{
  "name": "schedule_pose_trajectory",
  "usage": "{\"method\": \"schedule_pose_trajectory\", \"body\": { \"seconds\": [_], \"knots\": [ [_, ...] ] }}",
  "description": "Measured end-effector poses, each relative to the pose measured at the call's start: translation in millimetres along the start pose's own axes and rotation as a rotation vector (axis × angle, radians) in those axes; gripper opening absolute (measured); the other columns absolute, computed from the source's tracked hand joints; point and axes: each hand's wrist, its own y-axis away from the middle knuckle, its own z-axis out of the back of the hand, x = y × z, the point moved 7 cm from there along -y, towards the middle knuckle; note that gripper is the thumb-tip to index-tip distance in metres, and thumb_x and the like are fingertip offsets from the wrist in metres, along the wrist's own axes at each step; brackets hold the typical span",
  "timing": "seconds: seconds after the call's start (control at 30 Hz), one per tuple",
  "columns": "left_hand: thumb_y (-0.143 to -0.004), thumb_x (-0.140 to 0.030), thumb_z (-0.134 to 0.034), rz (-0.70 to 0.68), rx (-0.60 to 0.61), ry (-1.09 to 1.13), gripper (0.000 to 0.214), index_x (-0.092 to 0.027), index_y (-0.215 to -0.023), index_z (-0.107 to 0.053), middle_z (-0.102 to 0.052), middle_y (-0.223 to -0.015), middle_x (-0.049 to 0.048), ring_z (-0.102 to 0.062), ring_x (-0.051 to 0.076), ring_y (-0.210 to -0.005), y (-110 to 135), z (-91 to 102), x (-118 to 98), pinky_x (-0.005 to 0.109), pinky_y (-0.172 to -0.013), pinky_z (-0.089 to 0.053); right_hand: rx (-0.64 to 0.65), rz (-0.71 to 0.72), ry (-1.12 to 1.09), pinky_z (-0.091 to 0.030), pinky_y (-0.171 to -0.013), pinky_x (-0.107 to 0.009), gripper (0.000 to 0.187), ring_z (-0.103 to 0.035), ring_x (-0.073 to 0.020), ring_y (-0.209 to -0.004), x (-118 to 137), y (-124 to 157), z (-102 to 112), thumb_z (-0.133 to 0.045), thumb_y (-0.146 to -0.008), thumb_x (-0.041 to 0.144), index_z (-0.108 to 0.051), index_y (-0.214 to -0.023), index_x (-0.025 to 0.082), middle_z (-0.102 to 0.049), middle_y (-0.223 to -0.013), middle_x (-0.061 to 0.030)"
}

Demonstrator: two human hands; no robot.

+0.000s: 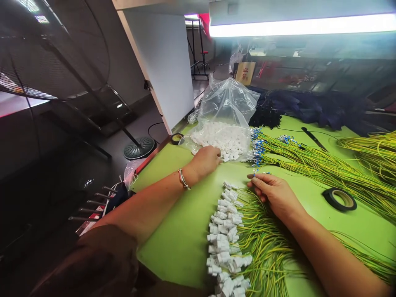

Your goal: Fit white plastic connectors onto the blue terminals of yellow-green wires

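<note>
My left hand reaches to the near edge of a heap of small white plastic connector housings, which spill from a clear plastic bag. Its fingers are curled, and what they grip is hidden. Between thumb and forefinger, my right hand pinches a yellow-green wire with a blue-and-silver crimped terminal at its tip. Below that hand lies a row of yellow-green wires with white connectors on their ends. Behind it, a bundle of loose wires ends in blue terminals.
On the green tabletop lie a roll of black tape, a smaller tape roll and a black strip-like tool. Dark bundles line the back. A white panel stands left; a fan base is on the floor.
</note>
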Motion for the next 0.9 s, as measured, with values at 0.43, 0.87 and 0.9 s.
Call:
{"method": "schedule_pose_trajectory", "body": {
  "seconds": [0.43, 0.87, 0.9],
  "knots": [
    [-0.070, -0.010, -0.058, 0.124, 0.193, 0.601, 0.015, -0.012, -0.081, -0.068, -0.065, -0.069, 0.0044, -0.063, 0.016, -0.066, 3.4, -2.0, -14.4, 0.030, -0.069, -0.052, -0.001, 0.062, 0.139, -0.022, -0.038, -0.022, 0.028, -0.033, -0.0062, -0.039, 6.7, 3.7, -3.8, -0.069, -0.066, 0.041, -0.067, -0.071, 0.014, -0.057, -0.052, 0.0012],
    [-0.078, -0.012, -0.065, 0.434, 0.558, 1.495, 0.004, -0.008, -0.078, -0.064, -0.064, -0.062, 0.0032, -0.058, 0.005, -0.047, 27.0, -57.3, -37.0, 0.015, -0.047, -0.045, -0.119, 0.497, 0.544, -0.039, -0.051, -0.023, 0.014, -0.048, -0.0115, -0.050, 29.0, 17.8, -13.6, -0.056, -0.073, 0.025, -0.062, -0.063, 0.018, -0.056, -0.054, 0.0014],
    [-0.079, -0.012, -0.064, 0.435, 0.563, 1.491, 0.005, -0.008, -0.077, -0.064, -0.064, -0.062, 0.0031, -0.058, 0.005, -0.046, 27.3, -57.7, -37.3, 0.014, -0.046, -0.045, -0.120, 0.504, 0.560, -0.039, -0.051, -0.023, 0.013, -0.048, -0.0117, -0.050, 28.8, 18.0, -13.6, -0.056, -0.073, 0.025, -0.062, -0.063, 0.018, -0.056, -0.054, 0.0013]
  ]
}}
